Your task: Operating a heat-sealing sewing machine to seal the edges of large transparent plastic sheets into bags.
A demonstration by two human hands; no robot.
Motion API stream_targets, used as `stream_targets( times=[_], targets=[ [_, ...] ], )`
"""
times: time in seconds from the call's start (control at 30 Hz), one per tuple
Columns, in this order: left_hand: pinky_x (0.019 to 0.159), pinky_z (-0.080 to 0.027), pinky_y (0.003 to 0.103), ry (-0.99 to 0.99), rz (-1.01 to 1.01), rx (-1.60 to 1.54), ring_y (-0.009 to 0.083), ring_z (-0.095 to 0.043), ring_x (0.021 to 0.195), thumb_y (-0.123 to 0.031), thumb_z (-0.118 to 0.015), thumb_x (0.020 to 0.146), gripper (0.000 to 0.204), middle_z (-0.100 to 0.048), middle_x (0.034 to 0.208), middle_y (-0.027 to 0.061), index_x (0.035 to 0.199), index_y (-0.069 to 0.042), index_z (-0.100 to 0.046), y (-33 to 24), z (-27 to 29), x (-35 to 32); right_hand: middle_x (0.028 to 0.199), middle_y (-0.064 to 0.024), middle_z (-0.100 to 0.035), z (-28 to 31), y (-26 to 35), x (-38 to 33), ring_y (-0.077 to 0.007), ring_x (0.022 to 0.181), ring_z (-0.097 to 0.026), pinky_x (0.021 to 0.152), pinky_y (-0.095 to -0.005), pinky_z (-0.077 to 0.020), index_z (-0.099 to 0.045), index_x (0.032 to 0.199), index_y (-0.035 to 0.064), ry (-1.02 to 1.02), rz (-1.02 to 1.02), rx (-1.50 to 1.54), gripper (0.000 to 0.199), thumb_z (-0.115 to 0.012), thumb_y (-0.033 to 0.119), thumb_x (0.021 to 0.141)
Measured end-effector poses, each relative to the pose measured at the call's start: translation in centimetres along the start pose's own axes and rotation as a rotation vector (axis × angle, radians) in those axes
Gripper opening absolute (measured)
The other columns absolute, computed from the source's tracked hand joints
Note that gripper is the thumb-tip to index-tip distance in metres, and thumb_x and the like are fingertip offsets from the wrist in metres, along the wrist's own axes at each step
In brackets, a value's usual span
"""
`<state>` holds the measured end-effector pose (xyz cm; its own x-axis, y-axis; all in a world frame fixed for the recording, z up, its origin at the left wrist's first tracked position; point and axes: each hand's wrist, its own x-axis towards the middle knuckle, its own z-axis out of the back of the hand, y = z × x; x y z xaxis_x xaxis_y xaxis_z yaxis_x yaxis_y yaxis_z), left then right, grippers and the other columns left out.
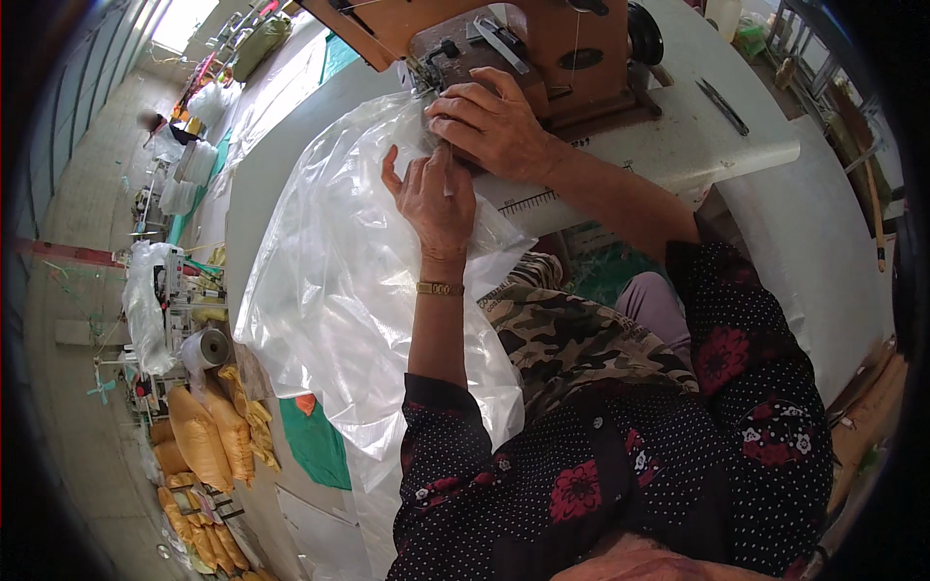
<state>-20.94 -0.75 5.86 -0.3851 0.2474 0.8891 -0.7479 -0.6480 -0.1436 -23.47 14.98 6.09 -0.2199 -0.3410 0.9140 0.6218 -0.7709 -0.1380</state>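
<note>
A brown sewing machine [572,58] stands at the far side of the worktable. Clear plastic sheeting [320,242] spreads left of the machine, drapes over the table's near edge and hangs down beside my left arm. Close to the machine's presser foot [421,79], my right hand [499,131] has its fingers bent over the sheeting's edge; the fingertips are partly hidden. Just nearer to me, my left hand [436,201] is closed on the same plastic, its little finger sticking out to the left. What lies between the two hands is hard to see.
Thread snips [724,107] lie on the white table [678,145] right of the machine. A metal tool [501,45] rests on the machine bed. Stuffed yellow sacks [201,436] and a plastic roll [206,349] stand on the left. Camouflage cloth [581,339] covers my lap.
</note>
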Motion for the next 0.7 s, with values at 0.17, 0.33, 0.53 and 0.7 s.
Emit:
stream_targets(
  times=[0.17,0.33,0.53,0.7],
  targets=[
    [0.112,-0.034,0.048,-0.031,-0.014,0.001,0.0182,-0.056,0.059,0.003,-0.064,0.077,0.018,-0.056,0.064,0.0037,0.094,-0.001,-0.070,0.06,-0.53,0.12,0.117,-0.0010,-0.063,0.00,-0.04,0.15,-0.0192,0.114,-0.057,0.107,-0.0461,-0.0352,-0.065,0.106,0.0120,-0.030,0.006,-0.015,0.025,-0.064,0.021,0.083],
    [0.113,-0.032,0.048,-0.020,-0.003,-0.004,0.0169,-0.056,0.059,0.003,-0.064,0.078,0.017,-0.055,0.064,0.0029,0.094,-0.002,-0.070,0.02,-0.61,0.08,0.117,-0.0014,-0.064,0.18,0.14,0.12,-0.0196,0.114,-0.057,0.107,-0.0460,-0.0359,-0.065,0.106,0.0110,-0.037,-0.011,0.009,0.026,-0.065,0.019,0.082],
    [0.114,-0.030,0.048,-0.064,-0.013,-0.017,0.0159,-0.055,0.058,0.002,-0.064,0.079,0.016,-0.054,0.063,0.0023,0.093,-0.002,-0.069,0.03,-0.96,0.10,0.116,-0.0028,-0.064,0.17,0.15,0.09,-0.0201,0.114,-0.057,0.107,-0.0461,-0.0359,-0.065,0.107,0.0099,-0.045,-0.011,-0.002,0.028,-0.065,0.018,0.081],
    [0.116,-0.025,0.052,-0.033,0.037,-0.001,0.0194,-0.063,0.071,-0.001,-0.064,0.078,0.019,-0.065,0.078,0.0063,0.096,-0.003,-0.067,0.26,-1.00,0.22,0.117,-0.0034,-0.063,0.29,0.40,-0.05,-0.0203,0.115,-0.057,0.107,-0.0462,-0.0356,-0.065,0.109,0.0095,-0.044,-0.014,-0.007,0.031,-0.067,0.018,0.079]
  ],
)
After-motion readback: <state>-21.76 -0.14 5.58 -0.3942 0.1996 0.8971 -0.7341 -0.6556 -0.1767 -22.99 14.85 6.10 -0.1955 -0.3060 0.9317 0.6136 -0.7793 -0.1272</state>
